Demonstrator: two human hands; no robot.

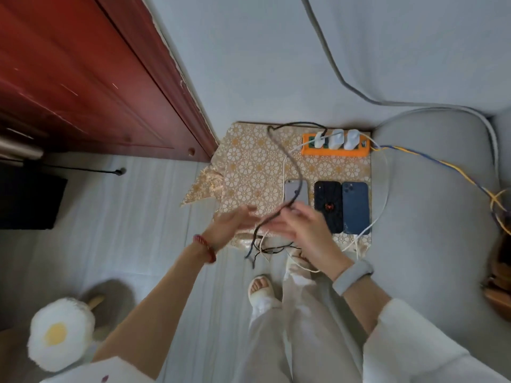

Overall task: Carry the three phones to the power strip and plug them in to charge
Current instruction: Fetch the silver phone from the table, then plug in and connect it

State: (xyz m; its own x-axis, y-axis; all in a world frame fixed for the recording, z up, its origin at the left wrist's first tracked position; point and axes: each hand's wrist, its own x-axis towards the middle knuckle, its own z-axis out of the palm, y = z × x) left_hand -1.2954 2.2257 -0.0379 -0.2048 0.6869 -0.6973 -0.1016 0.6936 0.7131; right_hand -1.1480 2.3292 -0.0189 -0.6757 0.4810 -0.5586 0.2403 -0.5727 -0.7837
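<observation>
Dark cable (287,172) is pinched by right hand (301,225); left hand (232,228) is held open alongside. Grey phone (297,190) lies just beyond, long axis pointing away, right hand nearer.

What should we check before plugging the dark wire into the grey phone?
1. Three phones on the patterned cloth, beside the power strip: ok.
2. Three white chargers in the strip: ok.
3. Dark cable pinched by the right hand: ok, though blurred.
4. Left hand open and free: ok.
5. Grey phone port reachable: cannot tell, hands cover it.
6. Blue phone and black phone plugged in: cannot tell.
</observation>
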